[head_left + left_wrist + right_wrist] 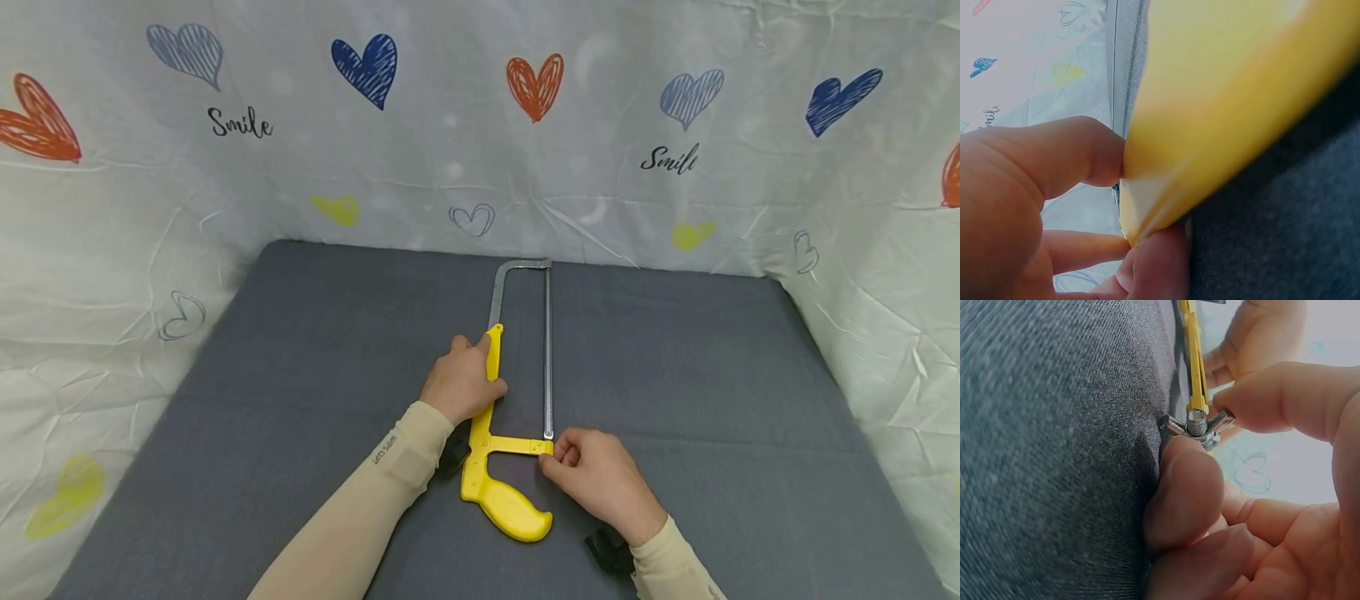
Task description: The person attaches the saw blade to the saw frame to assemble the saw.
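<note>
A hacksaw with a yellow handle and frame lies on the grey cloth, its silver bow pointing away from me. My left hand grips the yellow upper bar of the frame, thumb on one side and fingers on the other; the left wrist view shows this yellow bar close up. At the near end of the blade, my right hand pinches a metal wing nut on a threaded bolt. Thumb and index finger are at its wings in the right wrist view.
The grey cloth-covered table runs back to a white curtain printed with hearts and "Smile", which also hangs at both sides. Black wrist straps show beneath the wrists.
</note>
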Action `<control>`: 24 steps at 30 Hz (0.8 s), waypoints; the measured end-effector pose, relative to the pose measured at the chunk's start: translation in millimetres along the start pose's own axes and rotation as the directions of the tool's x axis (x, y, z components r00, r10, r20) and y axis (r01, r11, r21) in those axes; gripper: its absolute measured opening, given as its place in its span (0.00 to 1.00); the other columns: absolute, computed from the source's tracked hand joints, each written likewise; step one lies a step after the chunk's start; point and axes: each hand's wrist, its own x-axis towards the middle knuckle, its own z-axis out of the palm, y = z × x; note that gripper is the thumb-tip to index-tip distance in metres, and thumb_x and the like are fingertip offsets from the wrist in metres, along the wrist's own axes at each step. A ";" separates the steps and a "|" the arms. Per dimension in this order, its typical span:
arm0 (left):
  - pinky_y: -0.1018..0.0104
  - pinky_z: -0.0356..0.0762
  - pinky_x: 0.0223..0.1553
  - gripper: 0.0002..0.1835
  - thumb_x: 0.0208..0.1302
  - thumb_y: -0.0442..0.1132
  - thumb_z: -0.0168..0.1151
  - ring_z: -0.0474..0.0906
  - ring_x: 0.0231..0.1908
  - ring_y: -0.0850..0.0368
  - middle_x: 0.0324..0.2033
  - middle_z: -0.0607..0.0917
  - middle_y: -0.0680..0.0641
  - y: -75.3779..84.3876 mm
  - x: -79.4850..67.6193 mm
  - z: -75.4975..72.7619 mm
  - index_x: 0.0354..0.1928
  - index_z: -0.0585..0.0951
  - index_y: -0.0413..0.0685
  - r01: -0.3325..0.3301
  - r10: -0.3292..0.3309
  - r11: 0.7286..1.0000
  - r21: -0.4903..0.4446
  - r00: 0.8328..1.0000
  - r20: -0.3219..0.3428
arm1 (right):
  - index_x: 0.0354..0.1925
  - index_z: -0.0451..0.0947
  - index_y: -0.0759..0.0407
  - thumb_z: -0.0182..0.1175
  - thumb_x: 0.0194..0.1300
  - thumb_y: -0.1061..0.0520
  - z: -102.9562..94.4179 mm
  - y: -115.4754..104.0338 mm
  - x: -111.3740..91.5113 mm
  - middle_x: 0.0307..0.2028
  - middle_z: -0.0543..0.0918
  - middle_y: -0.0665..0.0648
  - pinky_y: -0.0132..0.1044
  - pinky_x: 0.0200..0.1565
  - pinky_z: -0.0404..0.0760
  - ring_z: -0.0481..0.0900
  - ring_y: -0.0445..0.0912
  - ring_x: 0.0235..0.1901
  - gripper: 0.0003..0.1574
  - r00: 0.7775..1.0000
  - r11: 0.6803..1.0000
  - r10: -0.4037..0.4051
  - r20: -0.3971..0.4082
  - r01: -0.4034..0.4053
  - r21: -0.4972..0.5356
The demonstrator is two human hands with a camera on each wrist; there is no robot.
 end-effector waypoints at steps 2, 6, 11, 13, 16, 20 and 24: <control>0.56 0.87 0.36 0.46 0.67 0.44 0.70 0.80 0.31 0.47 0.61 0.76 0.30 0.6 -0.3 -0.5 0.85 0.63 0.44 0.003 -0.003 1.000 -0.003 1.000 0.002 | 0.27 0.82 0.48 0.71 0.65 0.51 -0.1 0.1 0.3 0.18 0.76 0.46 0.34 0.21 0.66 0.68 0.41 0.16 0.11 1.000 1.000 -0.003 0.004 0.003 0.001; 0.56 0.87 0.36 0.46 0.68 0.44 0.71 0.80 0.31 0.47 0.61 0.76 0.30 1.2 -0.7 -0.9 0.84 0.63 0.44 0.005 -0.005 1.000 -0.006 1.000 0.001 | 0.26 0.82 0.49 0.69 0.66 0.54 -0.4 0.7 1.2 0.18 0.76 0.46 0.33 0.20 0.64 0.66 0.41 0.15 0.10 1.000 1.000 -0.012 0.014 0.012 0.008; 0.56 0.87 0.36 0.46 0.67 0.44 0.71 0.80 0.32 0.47 0.60 0.76 0.31 1.0 -0.6 -0.5 0.84 0.64 0.45 0.005 -0.005 1.000 -0.010 1.000 0.002 | 0.27 0.81 0.50 0.67 0.66 0.56 -1.1 2.0 1.4 0.18 0.76 0.47 0.33 0.21 0.63 0.65 0.41 0.15 0.10 0.999 1.000 -0.018 0.029 0.018 0.020; 0.56 0.87 0.37 0.46 0.67 0.45 0.71 0.80 0.33 0.47 0.61 0.76 0.31 1.2 -0.1 -0.6 0.84 0.64 0.45 0.003 -0.003 1.000 -0.014 1.000 0.003 | 0.28 0.82 0.50 0.67 0.67 0.56 -1.7 2.5 1.5 0.19 0.77 0.47 0.33 0.21 0.64 0.66 0.41 0.15 0.09 0.999 1.000 -0.017 0.034 0.016 0.026; 0.56 0.86 0.38 0.46 0.67 0.45 0.71 0.80 0.33 0.46 0.61 0.76 0.30 0.2 0.6 -0.9 0.84 0.64 0.44 -0.003 0.003 1.000 -0.021 1.000 0.000 | 0.29 0.83 0.50 0.68 0.67 0.54 -2.7 2.6 1.7 0.20 0.78 0.47 0.34 0.22 0.67 0.68 0.42 0.16 0.08 0.999 0.999 -0.009 0.036 0.008 0.034; 0.55 0.86 0.38 0.46 0.67 0.45 0.71 0.80 0.33 0.46 0.61 0.76 0.30 -2.0 0.6 -1.3 0.84 0.64 0.43 -0.009 0.009 1.000 -0.021 1.000 -0.006 | 0.31 0.83 0.50 0.69 0.67 0.52 -3.5 2.4 2.4 0.22 0.79 0.48 0.35 0.23 0.70 0.71 0.43 0.18 0.07 0.999 0.999 0.003 0.039 -0.005 0.045; 0.56 0.86 0.37 0.46 0.66 0.45 0.71 0.81 0.33 0.46 0.61 0.76 0.30 -1.9 1.3 0.0 0.84 0.65 0.43 -0.018 0.018 1.000 -0.014 1.000 -0.006 | 0.32 0.83 0.50 0.69 0.66 0.52 -5.0 3.6 2.5 0.22 0.78 0.48 0.35 0.24 0.69 0.70 0.42 0.18 0.07 0.999 0.999 -0.001 0.044 -0.001 0.051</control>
